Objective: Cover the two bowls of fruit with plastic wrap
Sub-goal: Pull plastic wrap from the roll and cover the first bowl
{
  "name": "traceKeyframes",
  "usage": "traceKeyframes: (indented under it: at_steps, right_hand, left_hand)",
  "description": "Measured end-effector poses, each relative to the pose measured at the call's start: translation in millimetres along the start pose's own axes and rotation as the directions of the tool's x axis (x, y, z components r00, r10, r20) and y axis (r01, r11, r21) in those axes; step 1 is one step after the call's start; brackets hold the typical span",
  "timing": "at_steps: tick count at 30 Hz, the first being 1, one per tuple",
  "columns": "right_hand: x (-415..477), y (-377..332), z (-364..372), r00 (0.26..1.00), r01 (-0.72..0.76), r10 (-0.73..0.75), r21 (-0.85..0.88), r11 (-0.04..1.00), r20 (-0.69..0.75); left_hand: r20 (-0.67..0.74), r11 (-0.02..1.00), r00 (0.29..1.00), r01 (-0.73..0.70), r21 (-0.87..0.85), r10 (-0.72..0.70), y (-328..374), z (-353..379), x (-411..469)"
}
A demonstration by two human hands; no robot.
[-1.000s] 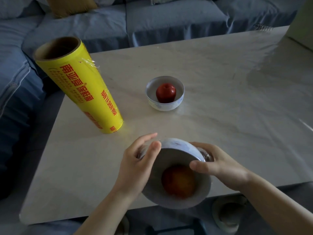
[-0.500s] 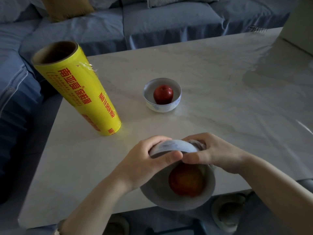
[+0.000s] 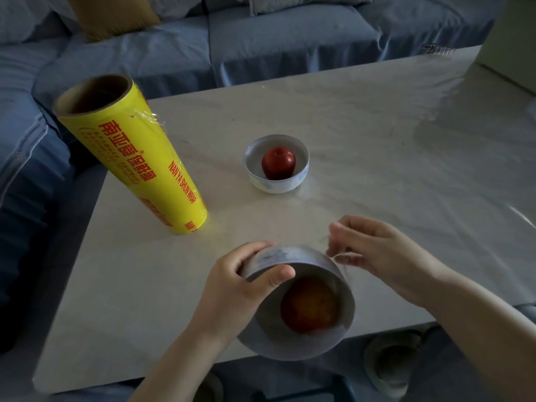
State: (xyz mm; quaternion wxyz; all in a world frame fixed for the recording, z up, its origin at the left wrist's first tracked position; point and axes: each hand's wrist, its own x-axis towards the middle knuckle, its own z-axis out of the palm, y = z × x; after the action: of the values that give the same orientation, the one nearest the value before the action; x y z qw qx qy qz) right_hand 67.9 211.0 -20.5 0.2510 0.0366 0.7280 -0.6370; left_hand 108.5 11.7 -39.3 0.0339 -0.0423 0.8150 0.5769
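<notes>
My left hand (image 3: 235, 288) grips the far rim of a white bowl (image 3: 293, 340), tilted toward me above the table's near edge, thumb inside the rim. An orange-red fruit (image 3: 310, 304) lies in it under a film of plastic wrap. My right hand (image 3: 374, 253) is just right of the bowl, its fingers pinching a thin strand of the wrap (image 3: 342, 256) off the rim. A second white bowl (image 3: 275, 184) with a red apple (image 3: 278, 163) stands uncovered mid-table. A tall yellow roll of plastic wrap (image 3: 130, 152) stands upright at the left.
The pale marble table (image 3: 377, 158) is bordered by a blue sofa (image 3: 261, 39) behind and to the left. A loose sheet of clear film (image 3: 478, 126) lies over the table's right side. A slipper (image 3: 391, 361) sits on the floor below the near edge.
My right hand has come off the bowl's rim and moved right, pulling a strand of wrap. My left hand keeps its grip and the bowl stays tilted toward me.
</notes>
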Motion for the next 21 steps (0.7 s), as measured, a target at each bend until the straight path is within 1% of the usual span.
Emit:
traceKeyframes:
  at_steps: [1,3,6,8,10,12,16,19,20,21]
  right_hand:
    - [-0.5,-2.1,-3.0,1.0,-0.008,0.008,0.114,0.993,0.004]
    - [-0.1,-4.1,-7.1,0.999,-0.045,0.04,0.259,0.965,0.025]
    - [5.1,-2.9,-6.8,0.992,-0.12,0.122,0.396,0.91,0.021]
    - [7.1,-1.2,-5.1,0.981,-0.19,0.19,0.447,0.874,0.046]
    - [7.0,-1.8,-4.6,0.96,-0.281,0.243,0.44,0.853,0.141]
    - [5.9,-3.1,-5.3,0.929,-0.352,0.271,0.379,0.856,0.251]
    - [5.9,-5.3,-10.9,0.879,-0.423,0.323,0.263,0.867,0.35]
    - [5.3,-5.9,-18.2,0.828,-0.44,0.312,0.196,0.876,0.465]
    - [4.3,-5.1,-19.9,0.825,-0.42,0.279,0.202,0.885,0.492]
    - [3.7,-3.2,-20.8,0.841,-0.389,0.237,0.24,0.889,0.487]
  left_hand:
    - [0.008,1.0,1.0,-0.006,0.002,0.006,0.2,-1.0,-0.8]
    - [0.017,1.0,1.0,-0.023,-0.019,0.023,-0.5,-3.0,-1.9]
    - [0.01,0.997,0.999,-0.045,-0.058,0.045,-2.8,-4.2,-4.4]
    - [-0.007,0.996,0.999,-0.051,-0.073,0.051,-3.8,-3.7,-5.9]
    - [-0.032,0.996,0.998,-0.049,-0.08,0.047,-5.4,-3.9,-6.5]
    - [-0.054,0.995,0.997,-0.051,-0.081,0.047,-6.0,-5.3,-6.9]
    - [-0.051,0.993,0.997,-0.066,-0.098,0.061,-6.1,-7.8,-7.9]
    - [-0.057,0.994,0.997,-0.064,-0.093,0.059,-7.1,-9.5,-7.5]
    - [-0.062,0.994,0.996,-0.063,-0.094,0.058,-7.5,-10.4,-7.1]
    - [-0.064,0.994,0.996,-0.063,-0.094,0.057,-7.7,-11.3,-6.7]
